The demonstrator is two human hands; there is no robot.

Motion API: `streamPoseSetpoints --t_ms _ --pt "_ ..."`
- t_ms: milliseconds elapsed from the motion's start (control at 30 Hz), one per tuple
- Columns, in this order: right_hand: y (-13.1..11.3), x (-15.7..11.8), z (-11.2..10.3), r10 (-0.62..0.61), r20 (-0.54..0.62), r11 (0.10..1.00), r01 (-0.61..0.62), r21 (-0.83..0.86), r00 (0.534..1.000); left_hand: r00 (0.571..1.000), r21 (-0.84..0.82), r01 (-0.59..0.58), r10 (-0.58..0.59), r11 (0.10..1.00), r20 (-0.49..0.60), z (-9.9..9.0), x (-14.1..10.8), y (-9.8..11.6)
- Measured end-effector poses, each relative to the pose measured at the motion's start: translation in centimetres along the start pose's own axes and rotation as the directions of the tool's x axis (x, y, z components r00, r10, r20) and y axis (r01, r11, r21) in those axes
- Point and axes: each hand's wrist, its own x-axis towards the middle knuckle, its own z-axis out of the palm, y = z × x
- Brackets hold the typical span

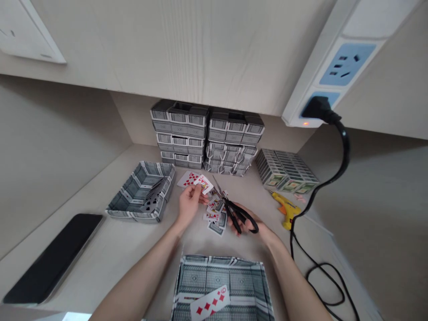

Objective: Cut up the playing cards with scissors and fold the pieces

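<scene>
Between the closed fingers of my left hand (190, 203) is a playing card (203, 183), a jack with red marks. My right hand (245, 220) grips black-handled scissors (230, 207), their blades apart and pointing up toward the card. Under and between my hands lie several cut card pieces (214, 217). Just beyond my left fingers a whole heart card (189, 179) rests on the surface. Close to me stands a box made of playing cards (194, 276), with a six of diamonds card (210, 304) lying in it.
Stacked card boxes (182, 125) stand against the back wall. To the left are an open card tray (133, 214) holding cards and a black phone (53, 258). At right sit packed card decks (286, 167), a yellow glue gun (286, 209) and a looping black cable (344, 156) from a power strip (347, 62).
</scene>
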Motion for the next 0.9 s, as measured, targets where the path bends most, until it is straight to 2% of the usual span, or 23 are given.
streamPoseSetpoints --t_ms 133,333,533,900 --pt "-0.4 -0.2 0.5 0.027 0.049 0.999 -0.029 0.035 0.998 1.000 -0.015 0.023 -0.023 1.000 0.006 0.2 -0.1 0.0" --pt "-1.5 -0.4 1.9 0.054 0.002 0.998 -0.054 0.035 0.999 0.994 0.008 0.065 -0.066 0.998 0.089 0.8 -0.6 -0.3" --pt "-1.8 -0.4 2.2 0.074 -0.008 0.996 -0.074 0.041 0.997 0.984 0.050 0.028 -0.037 0.998 0.172 1.0 -1.1 -0.2" --pt "-2.6 -0.4 3.1 0.065 -0.036 0.998 -0.064 0.024 0.997 0.985 0.050 0.011 -0.020 0.999 0.172 1.0 -1.2 -0.2"
